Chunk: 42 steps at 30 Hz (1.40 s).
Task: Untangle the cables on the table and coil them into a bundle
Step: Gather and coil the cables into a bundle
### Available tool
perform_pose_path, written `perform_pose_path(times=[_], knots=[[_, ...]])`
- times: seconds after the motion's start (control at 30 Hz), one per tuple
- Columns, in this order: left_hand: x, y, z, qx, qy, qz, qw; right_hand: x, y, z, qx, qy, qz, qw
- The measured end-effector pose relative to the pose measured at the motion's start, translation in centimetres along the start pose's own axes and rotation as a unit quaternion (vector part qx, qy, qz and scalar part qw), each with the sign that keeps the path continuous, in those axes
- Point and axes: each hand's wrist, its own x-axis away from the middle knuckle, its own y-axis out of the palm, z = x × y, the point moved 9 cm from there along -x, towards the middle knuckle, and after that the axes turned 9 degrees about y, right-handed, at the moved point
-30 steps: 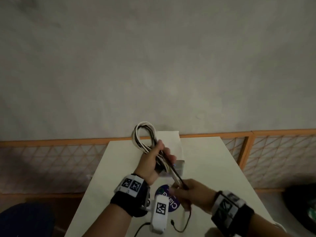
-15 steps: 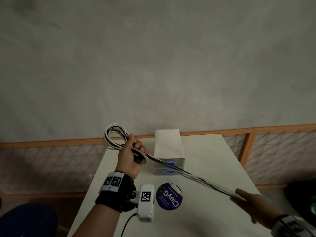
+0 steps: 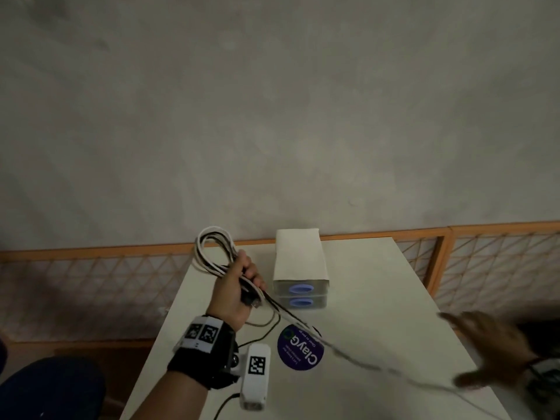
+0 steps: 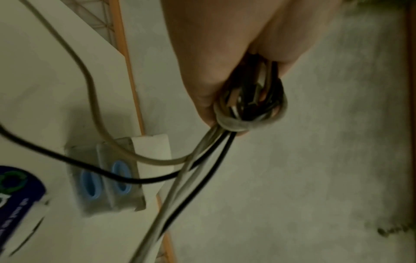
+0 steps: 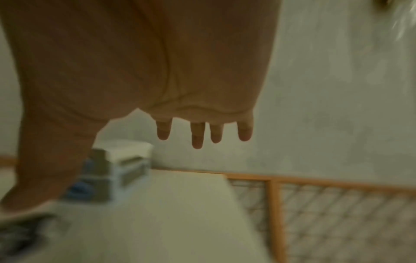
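Two hands are in view. The left hand (image 3: 235, 294) is raised over the near left part of the pale rectangular tabletop (image 3: 372, 322), its fingers curled tight round a bundle of white and black cables (image 3: 212, 253). The bundle's loop stands up past the knuckles toward the wall; the left wrist view shows one pale strand wound round the gathered cables (image 4: 249, 113) just beyond the thumb. From that hand (image 4: 216, 58) loose strands run out slantwise across the tabletop toward the right, blurred along their far stretch. The right hand (image 3: 497, 350) hangs at the tabletop's right edge with its fingers spread and nearly straight; its wrist view shows the palm (image 5: 139, 67) bare, holding nothing. Whether the blurred strands touch its thumb cannot be told.

Behind the left hand stands a white oblong box with two blue ovals on its near end (image 3: 300, 268), stacked as two layers. In front of it lies a round dark-blue sticker with white lettering (image 3: 300, 348), with the cable strands passing over it. A thin black wire (image 3: 257, 324) lies curled on the tabletop just beside the left wrist. An orange-framed lattice railing (image 3: 485, 262) runs behind the tabletop, before a grey wall (image 3: 272, 116).
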Motion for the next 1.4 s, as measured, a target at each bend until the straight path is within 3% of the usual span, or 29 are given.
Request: perform_pose_path(times=[0.03,0.1,0.2,0.27,0.33,0.37,0.43,0.53,0.63,0.67,0.73,0.8,0.9,0.97,1.03,1.13,1.23,1.3,1.4], knots=[[0.5,0.4,-0.8,-0.018,-0.012,-0.009,1.000,1.5,-1.5,-2.5,-0.068,-0.033,-0.045,0.996],[1.3,1.7,-2.2,-0.050,-0.037,-0.040,0.997,2.9,-4.5,-9.0,-0.200,-0.106,-0.013,0.974],[2.4,4.2,-3.8,-0.062,-0.075,-0.077,0.992,3.6,-6.9,-16.7,-0.440,-0.170,-0.045,0.880],[2.8,5.7,-3.9,-0.058,-0.078,-0.089,0.991,5.2,-7.4,-21.5,-0.547,-0.206,-0.138,0.800],[2.6,6.2,-3.2,-0.049,-0.072,-0.067,0.994,5.2,-6.2,-22.9,-0.611,-0.180,-0.174,0.751],[2.1,5.8,-2.6,-0.030,-0.069,-0.041,0.996,5.3,-5.2,-22.7,-0.624,-0.155,-0.188,0.742],[0.6,4.5,-1.2,0.019,-0.049,0.004,0.999,5.9,-3.5,-21.0,-0.610,-0.126,-0.191,0.759],[-1.9,1.7,0.2,0.061,-0.024,0.043,0.997,7.4,-3.9,-18.6,-0.546,-0.149,-0.176,0.806],[-3.1,-1.4,-0.4,-0.012,-0.022,0.091,0.996,10.0,-7.1,-18.3,-0.373,-0.247,-0.124,0.886],[-3.3,-2.0,-1.0,-0.060,-0.020,0.098,0.993,11.1,-8.6,-18.7,-0.314,-0.287,-0.106,0.899],[-2.0,-1.1,-1.8,-0.190,-0.022,0.075,0.979,13.1,-11.4,-19.5,-0.227,-0.348,-0.083,0.906],[-0.1,2.0,-3.0,-0.279,-0.024,-0.015,0.960,14.1,-14.4,-20.1,-0.174,-0.395,-0.030,0.902],[2.3,4.7,-6.7,-0.329,-0.022,-0.144,0.933,13.9,-18.3,-20.4,-0.133,-0.431,0.050,0.891],[4.0,5.4,-9.8,-0.318,-0.082,-0.223,0.918,12.1,-19.9,-19.9,-0.104,-0.417,0.094,0.898],[6.0,5.4,-12.0,-0.232,-0.211,-0.232,0.921,9.6,-21.0,-19.1,-0.086,-0.380,0.126,0.912],[8.7,6.2,-13.3,-0.140,-0.309,-0.242,0.909,6.6,-21.6,-18.5,-0.168,-0.344,0.107,0.918],[9.6,7.0,-12.2,-0.041,-0.332,-0.232,0.913,4.1,-21.3,-18.0,-0.200,-0.328,0.116,0.916],[9.7,6.9,-11.1,-0.079,-0.315,-0.249,0.913,2.4,-20.5,-17.0,-0.211,-0.309,0.121,0.919],[9.9,6.6,-10.5,-0.180,-0.300,-0.294,0.890,0.9,-19.0,-16.8,-0.250,-0.302,0.093,0.915]])
